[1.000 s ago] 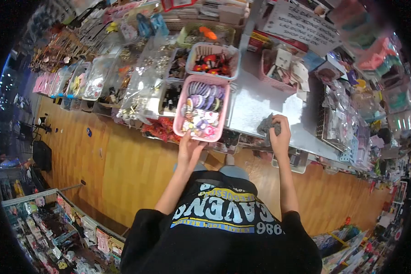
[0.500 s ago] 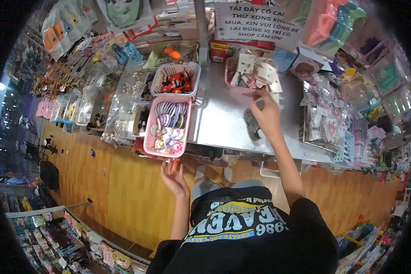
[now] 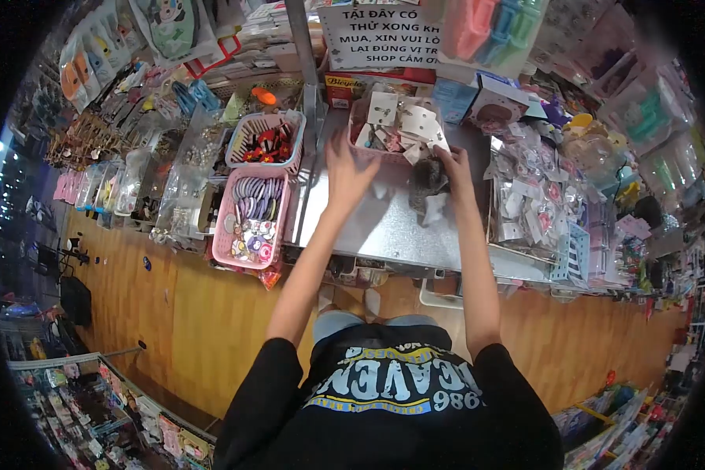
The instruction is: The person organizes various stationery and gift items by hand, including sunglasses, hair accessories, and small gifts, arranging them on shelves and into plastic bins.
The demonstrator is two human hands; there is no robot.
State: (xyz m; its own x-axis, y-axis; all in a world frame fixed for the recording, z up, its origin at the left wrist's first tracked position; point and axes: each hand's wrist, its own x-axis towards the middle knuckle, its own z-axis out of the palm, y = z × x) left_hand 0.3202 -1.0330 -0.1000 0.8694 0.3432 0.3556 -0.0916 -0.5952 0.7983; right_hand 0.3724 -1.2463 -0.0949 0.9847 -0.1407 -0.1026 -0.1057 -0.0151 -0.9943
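My left hand (image 3: pixel 347 174) is raised over the bare metal shelf (image 3: pixel 384 227), fingers spread, just below a pink basket of white cards (image 3: pixel 395 125). It holds nothing. My right hand (image 3: pixel 454 168) reaches toward the same basket's right end and grips a grey cloth (image 3: pixel 428 184) that hangs down onto the shelf. Both arms stretch forward from my black printed shirt (image 3: pixel 384 392).
Left of the shelf stand a pink basket of round hair clips (image 3: pixel 251 219) and another with red items (image 3: pixel 265 141). Packets of accessories (image 3: pixel 533 196) crowd the right side. A printed sign (image 3: pixel 376 35) hangs at the back. A wooden floor (image 3: pixel 204 313) lies below.
My left hand has risen from below the clip basket up to the metal shelf near the card basket. My right hand with the cloth moved further back toward that basket.
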